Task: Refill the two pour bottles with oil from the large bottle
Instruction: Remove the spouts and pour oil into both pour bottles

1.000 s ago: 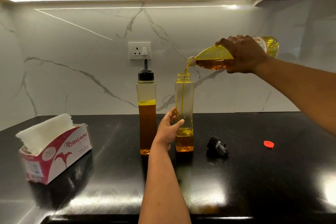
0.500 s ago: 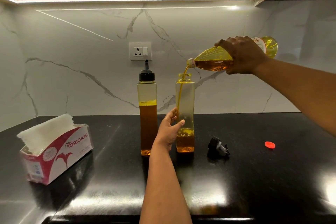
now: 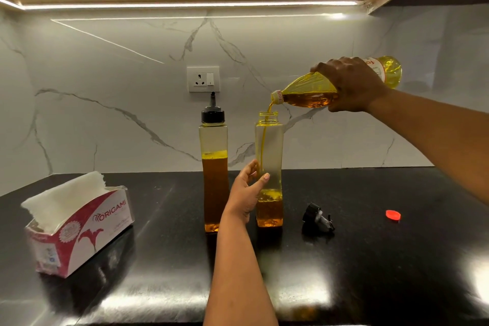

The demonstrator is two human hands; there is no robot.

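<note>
Amber oil runs from the large bottle [image 3: 312, 92], gripped in my right hand [image 3: 352, 85] at upper right, its long axis near level, mouth just above the open pour bottle [image 3: 269, 156] at centre. My left hand [image 3: 247, 190], the nearer one, curls round that bottle's side. Two pour bottles: this one and the capped pour bottle [image 3: 213, 167] left of it. One spout cap [image 3: 316, 218], one red lid [image 3: 393, 215].

- Right hand [image 3: 352, 85], upper right of frame, grips tilted large bottle [image 3: 309, 92]; oil streams into open pour bottle [image 3: 269, 156] at centre.
- Left hand [image 3: 247, 193] holds that bottle.
- Capped pour bottle [image 3: 213, 167] just left.
</note>
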